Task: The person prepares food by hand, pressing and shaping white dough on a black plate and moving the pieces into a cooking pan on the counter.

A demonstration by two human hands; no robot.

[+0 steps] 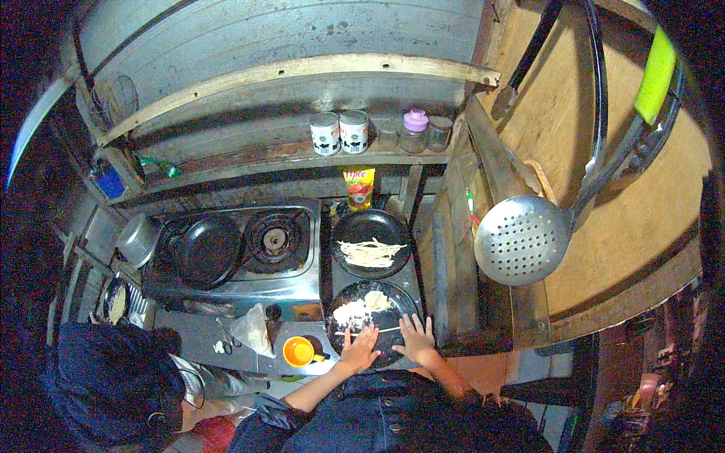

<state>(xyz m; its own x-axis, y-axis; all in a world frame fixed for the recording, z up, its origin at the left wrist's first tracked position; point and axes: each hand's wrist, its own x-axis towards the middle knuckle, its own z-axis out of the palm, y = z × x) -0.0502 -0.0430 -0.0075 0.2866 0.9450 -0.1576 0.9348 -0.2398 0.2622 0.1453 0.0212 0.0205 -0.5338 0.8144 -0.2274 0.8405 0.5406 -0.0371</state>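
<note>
Both hands rest over a round black plate (334,351) in front of me. My left hand (361,350) lies flat, palm down, on the left part of a thin dough strand (389,330). At the strand's right end is my right hand (418,340), also flat with its fingers spread. Behind the strand sit a heap of white flour (350,314) and a pale dough lump (378,301). Farther back, a second black plate (371,222) carries several pale dough strips (372,253). The palms hide part of the strand.
Left of the plate are an orange mug (298,351), a plastic bag of white powder (255,331) and scissors (229,341). Beyond stands a gas stove (283,289) with a black pan (208,249). Another person (113,385) is at left. A skimmer (522,240) hangs at right.
</note>
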